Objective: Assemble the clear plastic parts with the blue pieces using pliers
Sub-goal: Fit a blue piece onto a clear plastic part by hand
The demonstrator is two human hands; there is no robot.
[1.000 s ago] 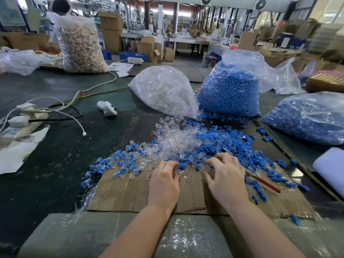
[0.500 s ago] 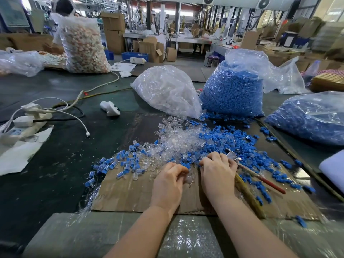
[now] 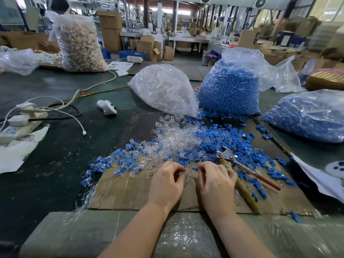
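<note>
Both hands sat low on the cardboard sheet [image 3: 130, 192], right at the near edge of the mixed pile. The left hand [image 3: 167, 185] had its fingers curled, pinching a clear plastic part [image 3: 187, 175] at the fingertips. The right hand [image 3: 216, 185] was curled too, just beside it, though what it held, if anything, could not be made out. The pliers [image 3: 242, 166] lay on the cardboard just right of the right hand, metal head resting among the blue pieces [image 3: 229, 138]. The loose clear plastic parts [image 3: 176, 140] were heaped mid-cardboard; beyond its far edge stood the clear-parts bag [image 3: 163, 90] and blue-parts bag [image 3: 230, 90].
</note>
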